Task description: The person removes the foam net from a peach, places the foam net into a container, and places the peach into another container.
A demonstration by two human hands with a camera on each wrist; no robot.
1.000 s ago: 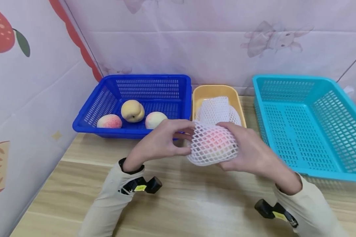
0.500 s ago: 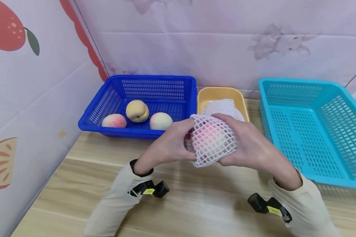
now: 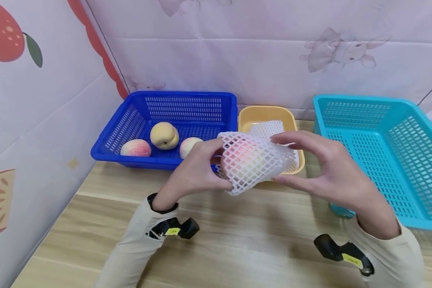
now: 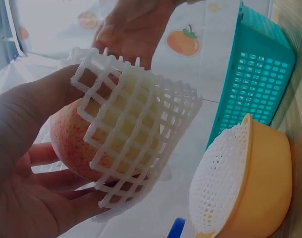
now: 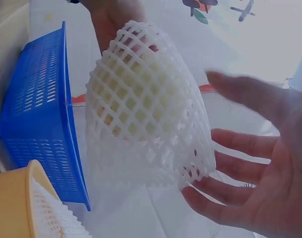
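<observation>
My left hand [image 3: 191, 171] grips a red and pale-yellow peach [image 4: 74, 141] above the table, thumb on the near side and fingers round the far side. A white foam net sleeve [image 3: 252, 162] covers most of the peach; its red end shows bare in the left wrist view. The sleeve's loose end points toward my right hand [image 3: 340, 176]. In the right wrist view, fingertips [image 5: 203, 183] of that hand touch the sleeve's edge, while the thumb stands apart from it. Behind the sleeve, more white foam nets [image 3: 268, 127] lie in a yellow tub [image 3: 250, 113].
A blue basket [image 3: 191, 95] at the back left holds a yellow peach [image 3: 163, 135], a pink one [image 3: 136, 148] and a pale one [image 3: 189, 146] partly hidden by my left hand. The turquoise basket [image 3: 363, 100] stands at the right. All rest on a wooden table [image 3: 237, 240].
My right hand has come off the peach and moved right to the sleeve's loose end, its fingers spread wider. My left hand keeps the peach, now slightly further left, with the sleeve stretched over it.
</observation>
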